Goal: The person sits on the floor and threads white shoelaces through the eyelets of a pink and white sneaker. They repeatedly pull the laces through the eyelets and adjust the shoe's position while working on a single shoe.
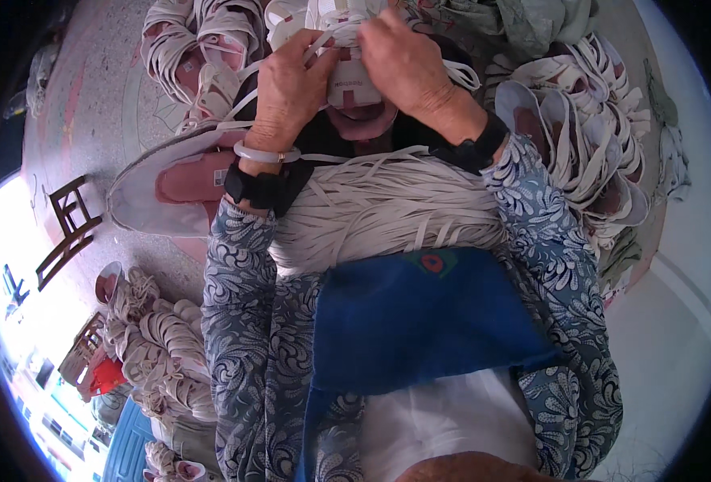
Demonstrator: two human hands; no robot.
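Both hands work on a white shoe held just above a thick bundle of white laces that lies across the lap. The left hand curls its fingers around a lace on the shoe's left side, pinching it. The right hand presses closed over the top right of the shoe. A blue cloth lies below the bundle. Piles of shoes sit right of the bundle, a shoe sole to its left
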